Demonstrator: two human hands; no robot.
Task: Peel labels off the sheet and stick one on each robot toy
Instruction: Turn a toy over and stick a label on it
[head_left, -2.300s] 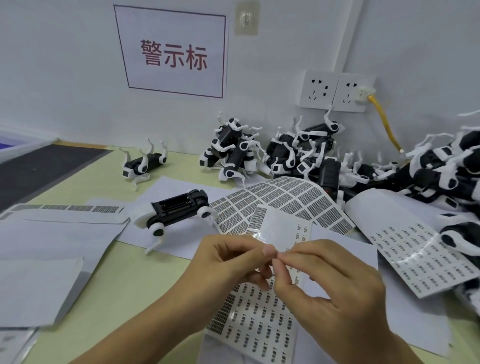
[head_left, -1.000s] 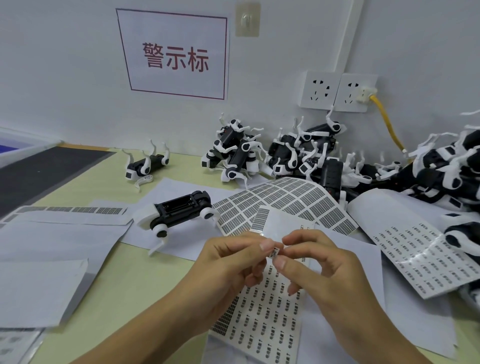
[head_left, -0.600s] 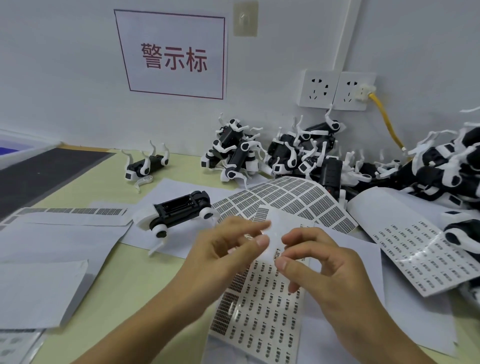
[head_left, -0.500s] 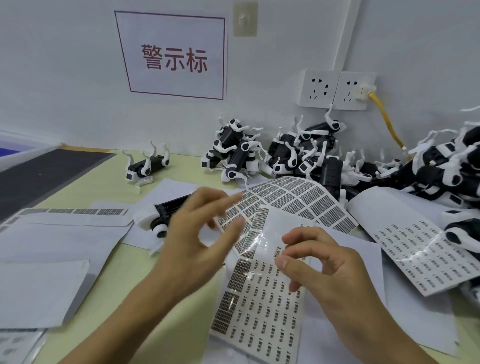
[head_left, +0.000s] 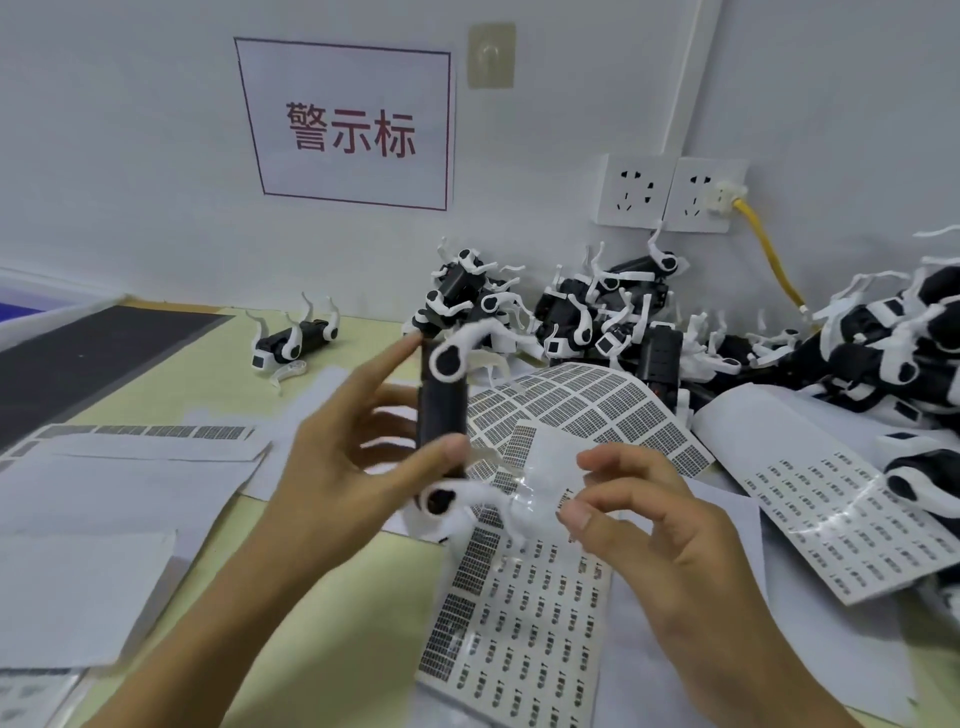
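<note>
The left hand (head_left: 353, 467) now grips a black-and-white robot toy (head_left: 441, 415), thumb low on its dark body and index finger stretched to its upper end, so the toy stands nearly upright in the air above the surface (head_left: 156, 374). Half a second ago this hand was only reaching toward that toy where it lay on the white paper, and a second ago both hands were together at the sheet working a label loose; the toy has since been lifted and brought in front of the right hand (head_left: 660, 525). That suggests the peel is done and sticking is next. The right hand hovers just beside the toy's lower end, thumb and forefinger drawn together as if pinching; I cannot make out a label between them, so whether it holds one is uncertain. The label sheet (head_left: 524, 613) lies flat beneath and just ahead of the right hand, its top edge curling up, released by both hands. Further out, a second curved sheet (head_left: 582, 410) lies behind it, another sheet (head_left: 857, 514) to the right, a lone toy (head_left: 293, 345) lies on its back to the left, and a heap of toys (head_left: 623, 317) sits against the wall under the sockets (head_left: 670, 192).
</note>
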